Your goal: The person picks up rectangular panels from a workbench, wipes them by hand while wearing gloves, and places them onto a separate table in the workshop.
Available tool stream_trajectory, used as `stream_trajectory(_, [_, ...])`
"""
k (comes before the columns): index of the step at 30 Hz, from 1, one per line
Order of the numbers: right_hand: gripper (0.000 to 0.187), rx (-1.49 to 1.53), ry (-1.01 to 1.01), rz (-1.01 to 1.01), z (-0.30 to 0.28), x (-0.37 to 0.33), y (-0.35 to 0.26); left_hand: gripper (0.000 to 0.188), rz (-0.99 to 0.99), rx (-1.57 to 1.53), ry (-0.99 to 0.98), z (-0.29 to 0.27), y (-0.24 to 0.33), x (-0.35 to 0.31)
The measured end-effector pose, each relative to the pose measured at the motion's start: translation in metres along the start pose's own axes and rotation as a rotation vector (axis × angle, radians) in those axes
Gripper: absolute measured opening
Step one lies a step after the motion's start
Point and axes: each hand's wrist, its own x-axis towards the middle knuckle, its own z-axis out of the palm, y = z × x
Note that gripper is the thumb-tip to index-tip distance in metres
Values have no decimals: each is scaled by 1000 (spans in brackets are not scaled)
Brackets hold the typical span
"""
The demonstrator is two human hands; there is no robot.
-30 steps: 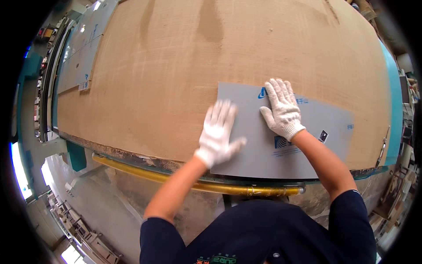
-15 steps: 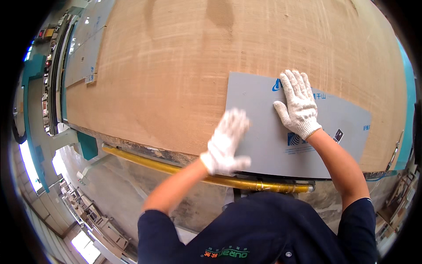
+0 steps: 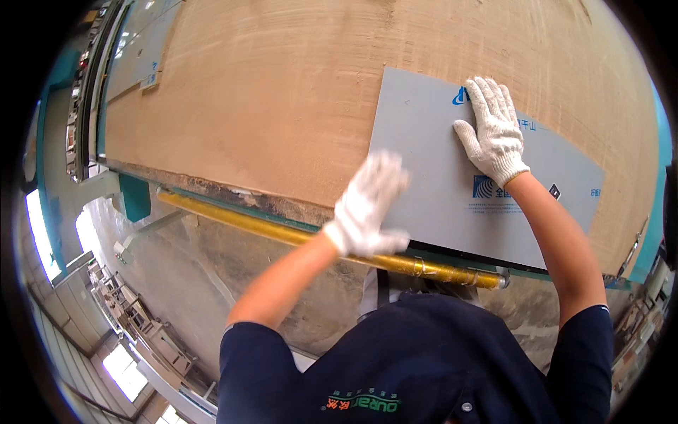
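Note:
A flat grey panel (image 3: 424, 155) with blue printing and a small dark label lies on the broad tan board surface of the table (image 3: 268, 106). My right hand (image 3: 496, 131), in a white knitted glove, rests flat on the panel's far part with fingers stretched and thumb apart. My left hand (image 3: 371, 205), gloved the same way and blurred by motion, is over the panel's near left corner. Its fingers point away from me and its thumb sticks out to the right. Whether it touches the panel I cannot tell. Neither hand grips anything.
A yellow tube (image 3: 282, 237) runs along the table's near edge. Other grey panels (image 3: 138, 60) lie at the far left, beside a dark rail (image 3: 88, 92). A thin tool-like object (image 3: 633, 247) lies at the right edge. Racks (image 3: 145, 318) stand on the floor, lower left.
The grey panel sits higher in view, with more of its near edge showing. My right hand has shifted up with it. My left hand has moved slightly up and stays blurred.

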Motion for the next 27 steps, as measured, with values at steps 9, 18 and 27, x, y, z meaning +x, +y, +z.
stream_trajectory(9, [63,91,188,-13,4,-7,0,76,75,2,392,97,129,52])
stream_trajectory(18, [53,56,210,217,-39,-191,72,82,-349,800,409,11,11,-20])
stream_trajectory(27, [50,-172,302,477,-43,-263,75,66,-92,382,276,-16,-5,50])
